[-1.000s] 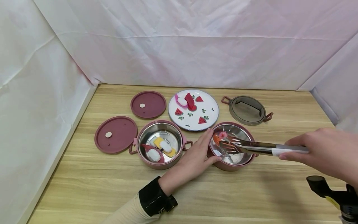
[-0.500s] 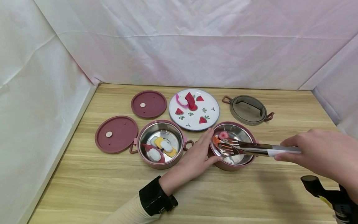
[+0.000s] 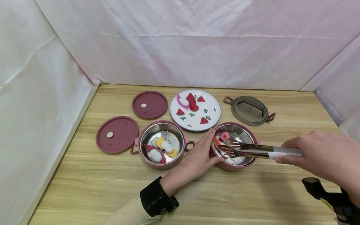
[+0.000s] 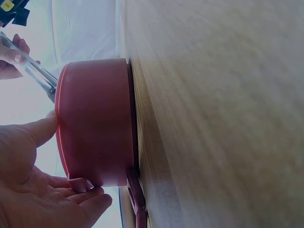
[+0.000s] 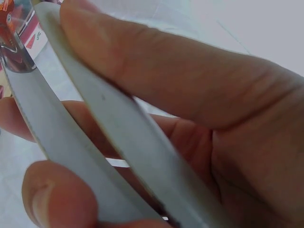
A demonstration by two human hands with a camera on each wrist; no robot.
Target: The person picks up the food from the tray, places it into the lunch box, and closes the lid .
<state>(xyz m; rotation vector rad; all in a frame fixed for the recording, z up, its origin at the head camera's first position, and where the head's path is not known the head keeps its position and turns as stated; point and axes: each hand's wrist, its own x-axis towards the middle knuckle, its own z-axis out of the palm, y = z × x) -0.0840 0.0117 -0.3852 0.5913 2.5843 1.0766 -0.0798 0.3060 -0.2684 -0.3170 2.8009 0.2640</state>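
Note:
In the head view my right hand [image 3: 323,153] grips the grey handle of metal serving tongs [image 3: 261,150]. The slotted tips reach into the right pot [image 3: 230,168], beside an orange piece of toy food [image 3: 217,142]; whether they pinch it I cannot tell. A pink flower-shaped piece [image 3: 225,136] also lies in that pot. With thumb and fingers spread, my left hand [image 3: 194,156] rests against the pot's left side. The left wrist view has its thumb at the rim of the pot [image 4: 95,123] and its fingers near a side lug. Thumb and fingers press the tongs' arms [image 5: 118,118] in the right wrist view.
Left of my left hand stands a second pot [image 3: 161,167] holding several toy sushi pieces [image 3: 167,146]. Two maroon lids [image 3: 149,104] lie further left. A watermelon-patterned plate [image 3: 197,120] with toy sushi [image 3: 184,101] is behind the pots, and a dark see-through lid [image 3: 247,114] lies back right.
My right hand and the tongs have shifted slightly left, their tips moving nearer the orange piece. The two tong tips stand a little differently. My left hand stays at the pot.

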